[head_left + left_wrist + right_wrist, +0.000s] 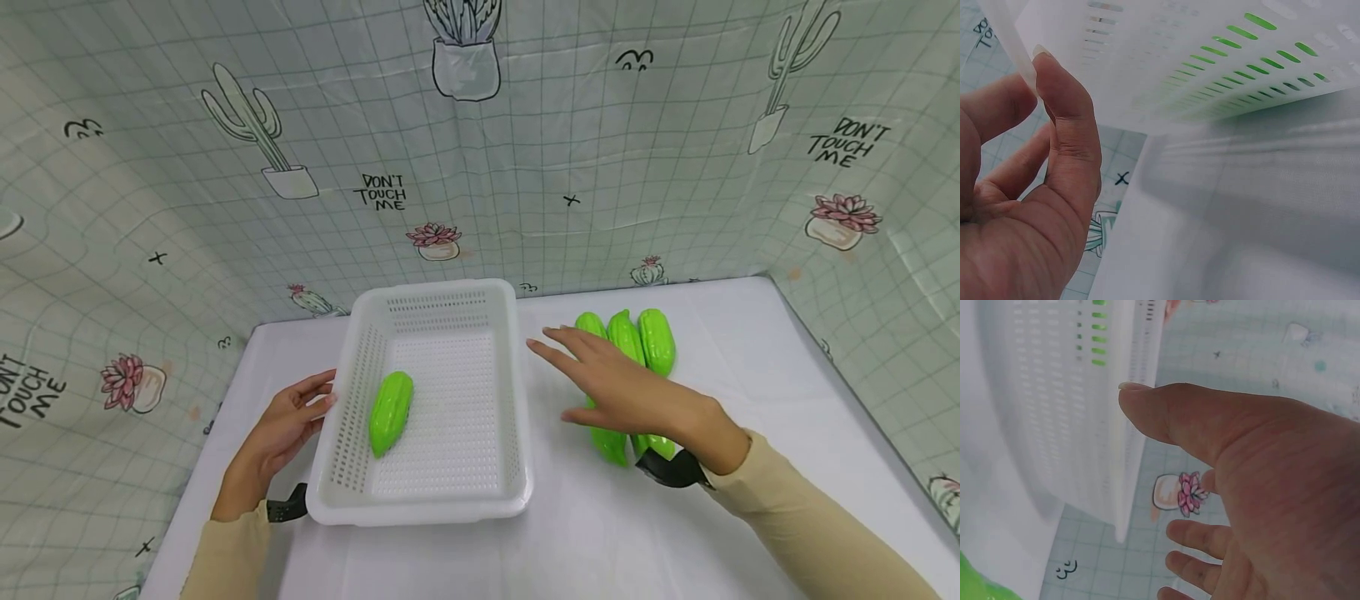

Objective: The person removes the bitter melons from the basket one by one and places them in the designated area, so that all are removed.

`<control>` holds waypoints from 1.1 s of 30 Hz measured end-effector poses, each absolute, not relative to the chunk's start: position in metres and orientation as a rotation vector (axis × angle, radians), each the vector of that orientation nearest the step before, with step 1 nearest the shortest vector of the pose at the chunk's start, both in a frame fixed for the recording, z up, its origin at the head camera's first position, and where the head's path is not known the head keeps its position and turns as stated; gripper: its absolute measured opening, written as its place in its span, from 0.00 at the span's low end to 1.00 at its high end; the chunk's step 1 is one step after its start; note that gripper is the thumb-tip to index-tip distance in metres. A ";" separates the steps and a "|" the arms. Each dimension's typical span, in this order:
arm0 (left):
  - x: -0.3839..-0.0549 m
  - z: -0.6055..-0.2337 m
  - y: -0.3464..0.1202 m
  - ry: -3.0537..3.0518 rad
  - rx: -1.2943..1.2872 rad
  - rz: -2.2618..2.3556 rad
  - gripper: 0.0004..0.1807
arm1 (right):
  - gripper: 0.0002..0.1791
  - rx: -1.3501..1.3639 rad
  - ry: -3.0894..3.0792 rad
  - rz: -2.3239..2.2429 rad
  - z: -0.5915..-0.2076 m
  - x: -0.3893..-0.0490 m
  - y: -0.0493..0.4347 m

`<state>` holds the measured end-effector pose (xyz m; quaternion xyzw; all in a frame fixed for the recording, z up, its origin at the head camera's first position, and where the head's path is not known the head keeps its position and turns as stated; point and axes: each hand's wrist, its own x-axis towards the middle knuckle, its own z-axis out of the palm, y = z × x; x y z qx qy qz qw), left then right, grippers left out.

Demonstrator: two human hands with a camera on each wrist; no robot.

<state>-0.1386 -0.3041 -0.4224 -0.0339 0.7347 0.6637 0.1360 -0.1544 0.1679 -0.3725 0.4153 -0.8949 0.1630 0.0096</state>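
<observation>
A white perforated plastic basket [450, 506] stands on the table, with one glossy bright-green, cucumber-like vegetable [391, 414] lying in its left half. My left hand [283, 429] is at the basket's left side; in the left wrist view its thumb [1072, 131] and a finger pinch the rim. To the right of the basket, my right hand [626, 387] has its fingers spread and holds nothing. It overlaps a group of several similar green vegetables [657, 342], partly hiding them. In the right wrist view, its thumb [1166, 412] points toward the basket wall [1085, 444].
A white cloth covers the table [585, 533]. Behind and at both sides hangs a grid-patterned curtain [540, 142] printed with cacti and lettering. Black straps [667, 468] sit at both wrists, below beige sleeves.
</observation>
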 end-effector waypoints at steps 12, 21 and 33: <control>-0.139 -0.422 -0.304 2.115 -0.094 1.936 0.36 | 0.54 1.348 -2.804 0.500 -0.372 -0.162 0.144; -0.138 -0.422 -0.303 2.121 -0.099 1.928 0.37 | 0.53 1.405 -2.795 0.446 -0.369 -0.166 0.125; -0.138 -0.423 -0.303 2.125 -0.095 1.927 0.37 | 0.52 1.517 -2.828 0.359 -0.361 -0.169 0.094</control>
